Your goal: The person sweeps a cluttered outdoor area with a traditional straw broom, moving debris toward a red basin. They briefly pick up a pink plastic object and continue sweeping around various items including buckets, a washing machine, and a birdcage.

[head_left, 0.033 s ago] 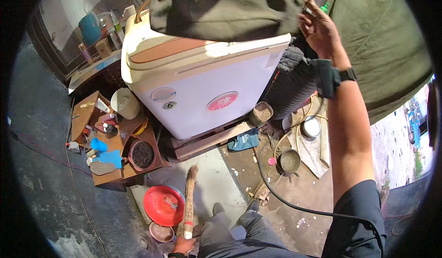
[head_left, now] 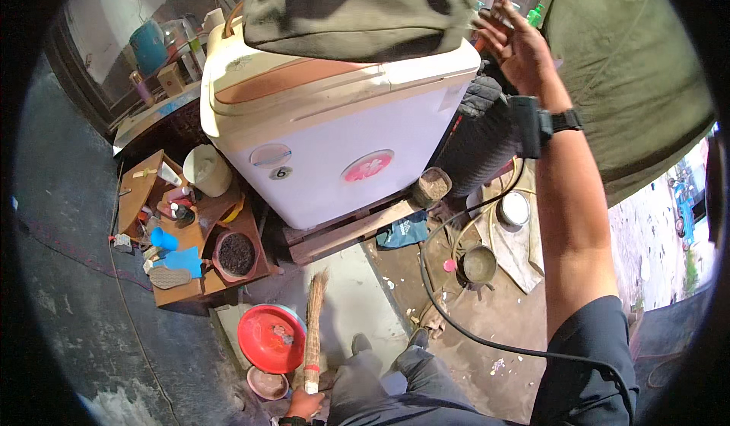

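Observation:
At the lower edge, my left hand (head_left: 306,405) is closed round the white handle end of a stick broom (head_left: 315,323), its bristles pointing up and away from me. My right hand (head_left: 523,53) is raised at the upper right with fingers spread and nothing visible in it. Its fingertips are close to the right edge of an olive cloth bag (head_left: 357,23); whether they touch it I cannot tell. The bag lies on top of a white chest freezer (head_left: 334,152). Beside the broom is a red basin (head_left: 262,340) with some scraps inside.
A brown wooden cabinet (head_left: 179,289) at left bears a pot of dark soil (head_left: 235,255) and small items. A metal pot (head_left: 479,262) and a hose lie on the floor at right. A green tarp (head_left: 631,68) hangs at far right, and a black cable (head_left: 487,340) crosses to my arm.
My right hand has shifted slightly left and its fingers have spread. The cloth bag's right edge has moved left along the freezer top. My left hand and the broom have barely moved.

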The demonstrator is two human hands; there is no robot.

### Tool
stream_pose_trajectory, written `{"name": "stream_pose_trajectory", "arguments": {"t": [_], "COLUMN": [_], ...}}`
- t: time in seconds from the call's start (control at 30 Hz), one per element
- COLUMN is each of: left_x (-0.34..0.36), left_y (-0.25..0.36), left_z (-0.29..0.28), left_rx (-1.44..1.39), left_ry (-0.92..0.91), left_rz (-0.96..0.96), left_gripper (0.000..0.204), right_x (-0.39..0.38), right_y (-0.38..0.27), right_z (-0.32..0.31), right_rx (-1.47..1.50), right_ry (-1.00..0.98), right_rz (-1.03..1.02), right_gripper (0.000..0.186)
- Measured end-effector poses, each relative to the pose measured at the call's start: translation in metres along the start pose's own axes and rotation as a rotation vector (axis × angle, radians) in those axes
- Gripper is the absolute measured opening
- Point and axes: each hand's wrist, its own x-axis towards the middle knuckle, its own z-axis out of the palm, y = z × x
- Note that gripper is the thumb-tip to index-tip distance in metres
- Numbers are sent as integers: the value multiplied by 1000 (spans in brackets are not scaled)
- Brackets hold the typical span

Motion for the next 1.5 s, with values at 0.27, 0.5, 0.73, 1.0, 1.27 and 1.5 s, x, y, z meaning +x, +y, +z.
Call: {"name": "stream_pose_trajectory", "arguments": {"t": [0.27,0.5,0.73,1.0,1.27,1.5], "left_x": [-7,-6,-14,-48,-50,45], "left_y": [17,62,151,271,348,391], "left_z": [2,9,87,240,370,397], "left_rx": [-21,309,548,1045,1437,1234], "left_ry": [-72,-159,-208,-288,-534,-853], "left_rz": [-29,67,289,336,485,592], "left_gripper": [25,31,37,50,46,55], "right_x": [-151,-381,-543,-593,-582,-607], "right_y": [128,209,251,268,252,290], "right_z": [-11,-31,-22,-26,-63,-101], "right_rx": [-443,-413,-217,-753,-1020,-1105], "right_ry": [562,639,489,-71,80,379], "right_rz": [365,962,1280,835,639,813], "right_gripper": [48,45,48,73,55,32]}}
